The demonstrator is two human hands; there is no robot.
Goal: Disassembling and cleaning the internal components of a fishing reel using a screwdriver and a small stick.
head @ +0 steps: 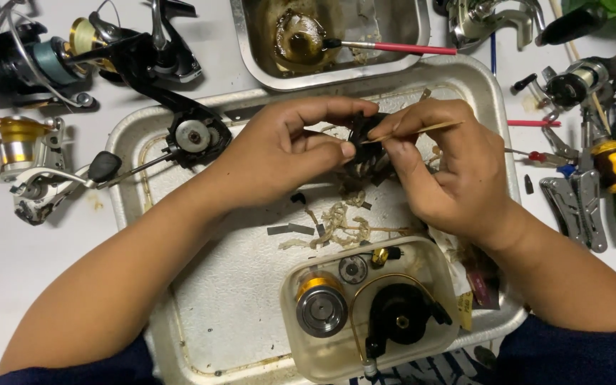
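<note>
Fishing reel parts stripped over a metal tray [201,314]

Above the tray's middle, the left hand [279,153] pinches a small black reel part [362,146]; the right hand [450,171] closes on a thin wooden stick [429,128], its tip touching the part.

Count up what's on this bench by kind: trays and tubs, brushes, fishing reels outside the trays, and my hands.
Metal trays: 2, large, small
Clear plastic tub: 1
Red-handled brush: 1
Fishing reels outside trays: 4
Hands: 2, left, right
Total: 10
</note>
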